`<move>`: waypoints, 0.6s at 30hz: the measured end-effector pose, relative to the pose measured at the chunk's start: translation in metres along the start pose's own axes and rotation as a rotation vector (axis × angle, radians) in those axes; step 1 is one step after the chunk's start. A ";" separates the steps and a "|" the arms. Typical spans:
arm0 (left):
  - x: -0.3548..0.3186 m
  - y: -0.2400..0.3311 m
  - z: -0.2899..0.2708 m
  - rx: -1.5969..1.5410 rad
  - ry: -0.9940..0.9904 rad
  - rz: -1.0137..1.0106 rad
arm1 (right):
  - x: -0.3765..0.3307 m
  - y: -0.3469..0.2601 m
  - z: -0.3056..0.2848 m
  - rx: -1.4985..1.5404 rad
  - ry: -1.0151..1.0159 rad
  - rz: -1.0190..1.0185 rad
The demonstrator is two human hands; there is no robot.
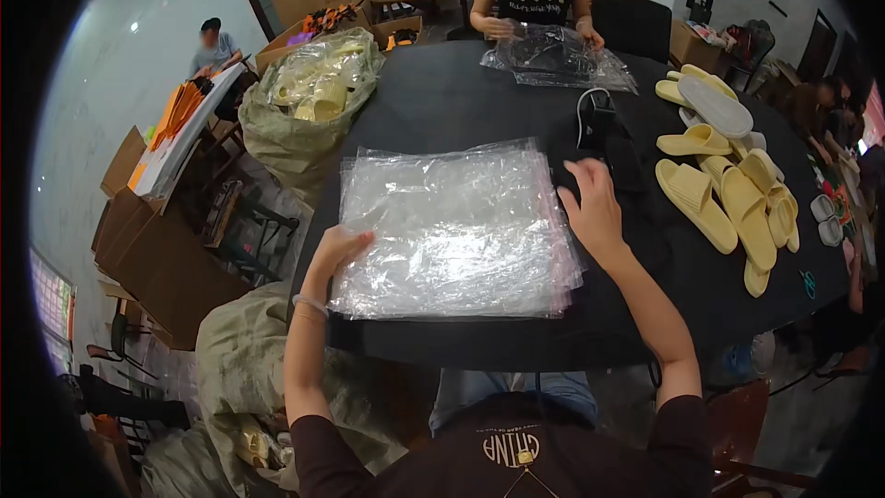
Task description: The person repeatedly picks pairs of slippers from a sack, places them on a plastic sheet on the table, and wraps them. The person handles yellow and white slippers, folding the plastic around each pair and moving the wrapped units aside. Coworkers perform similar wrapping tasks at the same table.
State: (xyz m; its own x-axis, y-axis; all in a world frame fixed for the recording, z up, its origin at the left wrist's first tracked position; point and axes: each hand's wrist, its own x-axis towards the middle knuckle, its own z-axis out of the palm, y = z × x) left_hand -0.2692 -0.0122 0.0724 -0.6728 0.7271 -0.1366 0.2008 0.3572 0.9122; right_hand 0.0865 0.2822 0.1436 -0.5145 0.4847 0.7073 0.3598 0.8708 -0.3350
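A stack of clear plastic bags (452, 221) lies flat on the black table in front of me, its sheets slightly uneven along the pinkish right edge. My left hand (339, 247) grips the stack's left edge, thumb on top, the other fingers mostly hidden. Just off the right edge, my right hand (595, 207) is open with its fingers apart and holds nothing. Farther right lies a loose pile of pale yellow slippers (742, 207), with a grey slipper (715, 106) on top.
Across the black table (424, 83), another person handles clear bags (562, 55). A black device with a pale cable (599, 111) stands beyond my right hand. Teal scissors (808, 284) lie near the right rim. A sack of slippers (309, 111) is at the far left.
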 end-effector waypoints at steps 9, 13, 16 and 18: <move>-0.013 0.028 0.013 0.329 0.268 0.159 | -0.050 -0.054 0.073 0.018 -0.722 -0.348; -0.022 0.039 0.028 0.803 0.531 0.560 | -0.061 -0.051 0.082 -0.032 -0.935 -0.311; -0.035 0.084 0.041 1.070 0.228 0.772 | -0.065 -0.049 0.083 -0.035 -0.899 -0.299; -0.031 0.084 0.062 1.082 -0.027 0.762 | -0.066 -0.051 0.082 -0.024 -0.878 -0.311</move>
State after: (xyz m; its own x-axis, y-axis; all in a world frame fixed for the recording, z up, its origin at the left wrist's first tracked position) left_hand -0.1875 0.0319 0.1289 -0.1273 0.9598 0.2503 0.9913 0.1318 -0.0012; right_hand 0.0381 0.2123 0.0627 -0.9912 0.1273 0.0356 0.1184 0.9748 -0.1893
